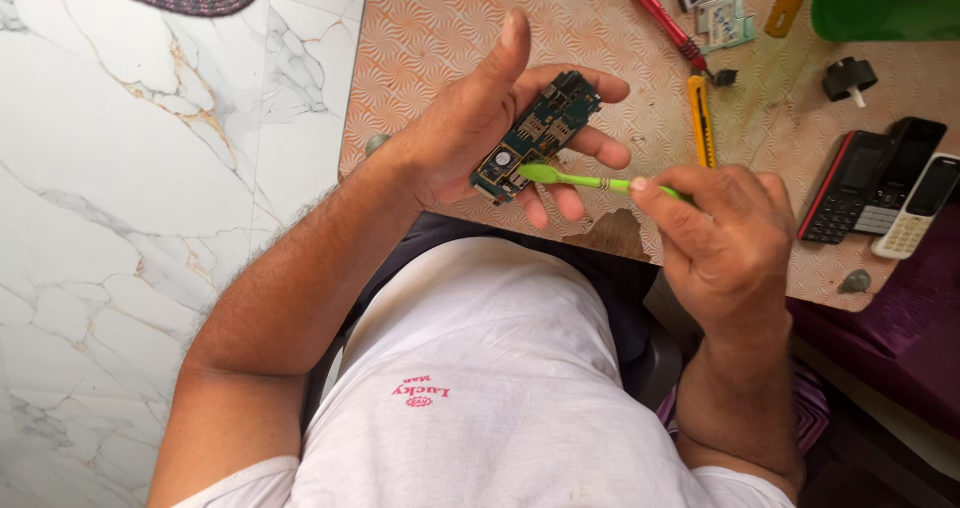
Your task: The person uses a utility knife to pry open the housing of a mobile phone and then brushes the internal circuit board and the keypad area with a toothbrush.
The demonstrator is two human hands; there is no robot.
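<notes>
Both hands are busy: the left hand (480, 133) loosely cradles a circuit board (537, 135) while the right hand (720, 233) pinches a green toothbrush (590, 180), so hard scrubbing could probably tip the board out of that slack grip onto the worktop (440, 28).

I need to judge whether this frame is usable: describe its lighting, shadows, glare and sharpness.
Head view: soft, even daylight, with no harsh glare on the marble floor or table. Only faint shadows under the left hand and right hand. The circuit board and green brush are sharp. The frame edges bend slightly from the wide lens.
</notes>
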